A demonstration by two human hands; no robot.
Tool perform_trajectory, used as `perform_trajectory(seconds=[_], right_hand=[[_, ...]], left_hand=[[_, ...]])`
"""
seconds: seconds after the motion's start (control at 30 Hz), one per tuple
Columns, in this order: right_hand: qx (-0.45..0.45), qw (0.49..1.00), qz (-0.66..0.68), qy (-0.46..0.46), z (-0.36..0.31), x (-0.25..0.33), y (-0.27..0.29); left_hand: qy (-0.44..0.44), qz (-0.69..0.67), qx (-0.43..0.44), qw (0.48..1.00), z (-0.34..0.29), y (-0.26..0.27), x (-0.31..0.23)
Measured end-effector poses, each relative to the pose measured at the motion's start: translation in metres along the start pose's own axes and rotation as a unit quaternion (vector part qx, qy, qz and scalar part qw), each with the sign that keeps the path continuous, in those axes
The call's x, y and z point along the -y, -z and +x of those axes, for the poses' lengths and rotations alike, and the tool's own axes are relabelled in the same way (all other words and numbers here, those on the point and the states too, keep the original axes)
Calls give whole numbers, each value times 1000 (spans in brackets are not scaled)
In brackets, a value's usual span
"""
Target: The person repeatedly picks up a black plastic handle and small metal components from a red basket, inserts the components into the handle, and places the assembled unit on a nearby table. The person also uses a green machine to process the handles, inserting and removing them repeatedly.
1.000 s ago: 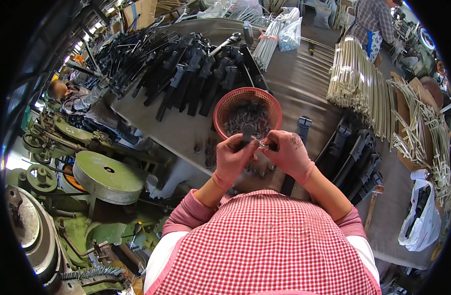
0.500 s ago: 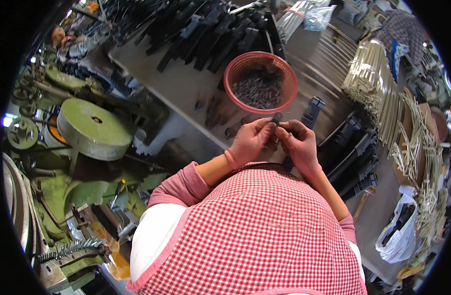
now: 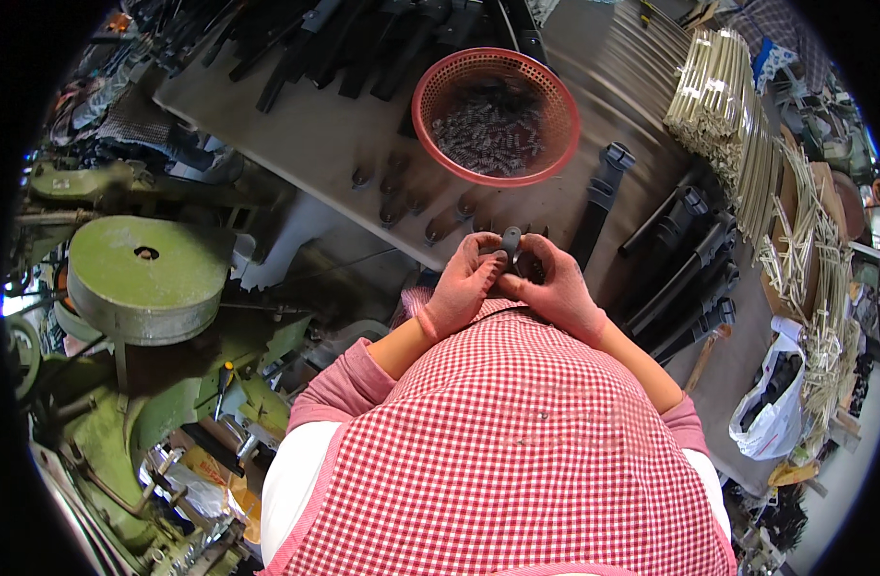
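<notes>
In front of my apron, my left hand (image 3: 459, 291) and my right hand (image 3: 561, 296) meet, both with fingers closed around a small dark metal tab (image 3: 511, 240). Its rounded end, which has a hole, sticks up between the fingertips; the lower part is hidden by my fingers. Beyond the hands stands a red plastic basket (image 3: 493, 179) holding many small metal springs (image 3: 498, 134). Several small dark metal pieces (image 3: 444, 228) lie on the table between the basket and my left hand.
Right of my hands lie a black bar with a bracket end (image 3: 608, 182) and several more black bars (image 3: 685, 254). Bundled pale rods (image 3: 713, 91), a wooden handle (image 3: 704, 360) and a white plastic bag (image 3: 771, 418) are farther right. A green machine (image 3: 147, 274) stands left.
The view has shifted, so the basket and table sit higher in it. My hands have turned the metal tab, and its rounded end now points up in plain sight.
</notes>
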State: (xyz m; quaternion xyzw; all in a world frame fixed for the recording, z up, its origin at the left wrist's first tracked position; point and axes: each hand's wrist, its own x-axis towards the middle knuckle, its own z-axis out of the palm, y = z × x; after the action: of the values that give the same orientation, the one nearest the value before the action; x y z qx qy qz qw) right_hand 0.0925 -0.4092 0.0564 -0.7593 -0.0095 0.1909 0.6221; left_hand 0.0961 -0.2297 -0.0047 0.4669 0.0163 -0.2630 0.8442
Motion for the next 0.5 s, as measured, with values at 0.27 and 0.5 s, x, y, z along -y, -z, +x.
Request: perform_trajectory(seconds=[0.27,0.5], right_hand=[[-42,920,-375,-104,99,-108,28],[12,914,345,-215,85,-114,57]], left_hand=[[-108,347,-16,932,94,46,-33],[-76,720,-20,689,269,41,-47]])
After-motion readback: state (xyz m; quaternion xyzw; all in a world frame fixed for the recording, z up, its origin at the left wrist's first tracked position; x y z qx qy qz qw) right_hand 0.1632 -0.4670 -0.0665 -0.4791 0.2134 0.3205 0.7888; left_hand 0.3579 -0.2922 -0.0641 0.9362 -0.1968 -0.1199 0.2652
